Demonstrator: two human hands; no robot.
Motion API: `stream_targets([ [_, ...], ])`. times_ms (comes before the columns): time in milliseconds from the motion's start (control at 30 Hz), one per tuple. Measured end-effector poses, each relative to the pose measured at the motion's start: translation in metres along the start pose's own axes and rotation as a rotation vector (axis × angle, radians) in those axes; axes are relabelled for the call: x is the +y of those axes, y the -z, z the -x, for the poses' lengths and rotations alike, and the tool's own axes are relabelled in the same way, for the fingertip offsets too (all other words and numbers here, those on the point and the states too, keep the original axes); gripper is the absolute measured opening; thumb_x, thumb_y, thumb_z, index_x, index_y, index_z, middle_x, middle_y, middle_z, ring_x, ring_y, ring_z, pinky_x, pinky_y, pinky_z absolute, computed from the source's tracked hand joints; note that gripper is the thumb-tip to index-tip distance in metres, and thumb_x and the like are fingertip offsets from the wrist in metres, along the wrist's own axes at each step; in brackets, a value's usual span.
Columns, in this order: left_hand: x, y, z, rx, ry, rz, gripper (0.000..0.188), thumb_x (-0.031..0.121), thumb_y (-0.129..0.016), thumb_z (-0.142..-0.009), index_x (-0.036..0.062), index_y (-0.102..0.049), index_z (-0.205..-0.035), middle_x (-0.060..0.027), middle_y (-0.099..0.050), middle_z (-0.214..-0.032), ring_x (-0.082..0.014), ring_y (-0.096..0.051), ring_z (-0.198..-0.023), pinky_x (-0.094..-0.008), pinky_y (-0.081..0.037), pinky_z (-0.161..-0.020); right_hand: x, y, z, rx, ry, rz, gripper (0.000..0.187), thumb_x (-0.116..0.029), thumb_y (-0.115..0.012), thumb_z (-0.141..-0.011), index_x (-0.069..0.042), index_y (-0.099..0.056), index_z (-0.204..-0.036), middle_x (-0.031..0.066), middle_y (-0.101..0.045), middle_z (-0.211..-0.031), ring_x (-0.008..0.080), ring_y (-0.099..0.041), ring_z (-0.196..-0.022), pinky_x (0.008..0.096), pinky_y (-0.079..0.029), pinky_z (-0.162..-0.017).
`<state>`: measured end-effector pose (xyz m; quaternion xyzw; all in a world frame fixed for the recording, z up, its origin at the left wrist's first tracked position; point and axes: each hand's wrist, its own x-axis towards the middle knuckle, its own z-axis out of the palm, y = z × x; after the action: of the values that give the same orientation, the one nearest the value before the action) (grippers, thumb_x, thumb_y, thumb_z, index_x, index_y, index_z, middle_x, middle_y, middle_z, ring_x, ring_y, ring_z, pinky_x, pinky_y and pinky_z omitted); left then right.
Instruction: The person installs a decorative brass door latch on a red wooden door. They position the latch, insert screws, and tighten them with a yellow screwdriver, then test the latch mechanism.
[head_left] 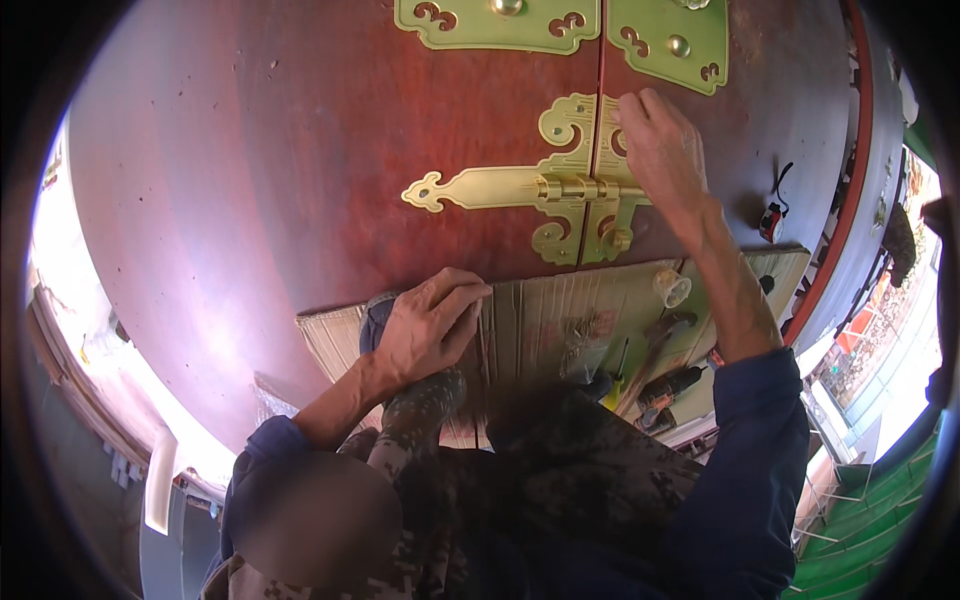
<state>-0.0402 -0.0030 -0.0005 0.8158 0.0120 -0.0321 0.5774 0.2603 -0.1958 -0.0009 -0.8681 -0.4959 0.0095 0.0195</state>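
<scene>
A gold-coloured ornamental latch (490,187) with scrolled plates and a sliding bolt lies across the seam of a large reddish-brown wooden panel (330,150). My right hand (662,150) is at the upper end of the latch's right plate, fingers curled and pinched together. Whatever sits between those fingertips is too small or hidden to tell. My left hand (430,322) hangs low beside my knee, above the edge of the cardboard (545,295). Its fingers are bent and pressed together, and their inner side is hidden.
Two gold plates (500,28) with round knobs are fixed farther up, either side of the seam. On the cardboard lie a power drill (668,392), a yellow-handled screwdriver (616,388), a hammer (660,335), a clear plastic bag (583,350) and a roll of tape (672,288). A tape measure (771,222) rests at right.
</scene>
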Motion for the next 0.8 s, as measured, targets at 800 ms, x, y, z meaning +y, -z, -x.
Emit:
stream_targets([
  [800,-0.001,-0.003,0.001,0.006,-0.014,-0.045,0.026,-0.002,-0.069,-0.086,0.0026,-0.066,-0.111,-0.0117,-0.066,-0.105,-0.0319,-0.069,-0.087,-0.0406,-0.059,-0.073,-0.008,0.02,-0.017,-0.332,-0.216,-0.036,0.011,-0.009,-0.057,-0.089,0.001,-0.06,-0.087,0.0218,-0.068,-0.066,0.0387,-0.071,-0.066,0.0479,-0.056,-0.062],
])
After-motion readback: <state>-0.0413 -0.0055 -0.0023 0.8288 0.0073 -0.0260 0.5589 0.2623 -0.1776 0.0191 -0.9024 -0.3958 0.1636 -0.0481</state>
